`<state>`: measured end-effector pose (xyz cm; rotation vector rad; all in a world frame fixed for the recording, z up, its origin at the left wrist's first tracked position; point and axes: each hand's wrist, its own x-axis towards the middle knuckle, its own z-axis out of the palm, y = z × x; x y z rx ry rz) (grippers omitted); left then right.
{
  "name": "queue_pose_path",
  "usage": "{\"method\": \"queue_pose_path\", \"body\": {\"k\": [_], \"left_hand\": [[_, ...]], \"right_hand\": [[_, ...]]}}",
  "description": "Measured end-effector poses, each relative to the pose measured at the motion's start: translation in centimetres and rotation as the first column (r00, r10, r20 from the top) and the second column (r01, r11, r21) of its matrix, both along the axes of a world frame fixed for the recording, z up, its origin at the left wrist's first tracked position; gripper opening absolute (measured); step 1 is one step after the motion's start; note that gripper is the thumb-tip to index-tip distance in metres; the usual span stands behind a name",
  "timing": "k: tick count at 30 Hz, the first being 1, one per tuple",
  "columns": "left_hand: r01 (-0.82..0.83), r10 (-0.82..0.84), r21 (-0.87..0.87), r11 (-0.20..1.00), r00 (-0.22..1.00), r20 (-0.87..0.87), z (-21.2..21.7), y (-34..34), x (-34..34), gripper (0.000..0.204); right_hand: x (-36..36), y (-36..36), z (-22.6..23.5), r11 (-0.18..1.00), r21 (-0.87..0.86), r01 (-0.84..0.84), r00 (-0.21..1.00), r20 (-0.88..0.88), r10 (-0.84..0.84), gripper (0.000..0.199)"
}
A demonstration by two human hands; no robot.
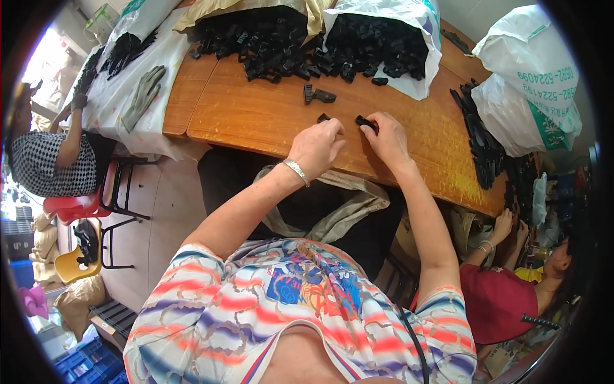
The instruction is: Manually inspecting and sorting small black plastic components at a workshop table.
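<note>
Above the near edge of the wooden table, my left hand is closed, its fingers pinched on a small black plastic part that shows only at the fingertips. Close beside it, my right hand grips another black plastic part between thumb and fingers. The two hands are apart. Just beyond them a couple of loose black plastic pieces lie on the tabletop. The exact kind of these parts is too small to make out.
Black parts spill from a brown bag and a white bag at the back. Long black pieces lie right, beside a stuffed white bag. A grey glove lies left. People sit at both sides.
</note>
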<state>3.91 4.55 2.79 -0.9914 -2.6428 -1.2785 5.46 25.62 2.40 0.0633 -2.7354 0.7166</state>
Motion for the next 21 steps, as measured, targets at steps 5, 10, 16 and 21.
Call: {"method": "queue_pose_path", "body": {"k": [5,10,16,21], "left_hand": [[-0.09,0.078,-0.055,0.994,0.977,-0.2,0.0,-0.9,-1.7,0.023],[-0.095,0.067,-0.188,0.978,0.986,-0.15,-0.5,-1.8,-4.1,0.03],[-0.065,0.059,-0.183,0.981,0.997,-0.041,-1.2,-1.9,-5.1,0.026],[-0.034,0.047,-0.184,0.982,0.997,0.067,-1.1,-2.1,-5.5,0.026]], "right_hand": [[1.5,-1.2,0.3,0.994,-0.113,0.012,1.0,-0.024,-0.014,0.019],[0.9,-4.1,0.8,0.974,-0.224,-0.027,0.999,-0.045,0.018,0.018],[-0.8,-6.1,-0.5,0.994,-0.078,-0.081,0.987,-0.144,0.069,0.019],[-0.9,-6.0,0.1,0.986,0.062,-0.153,0.976,-0.148,0.161,0.019]]}}
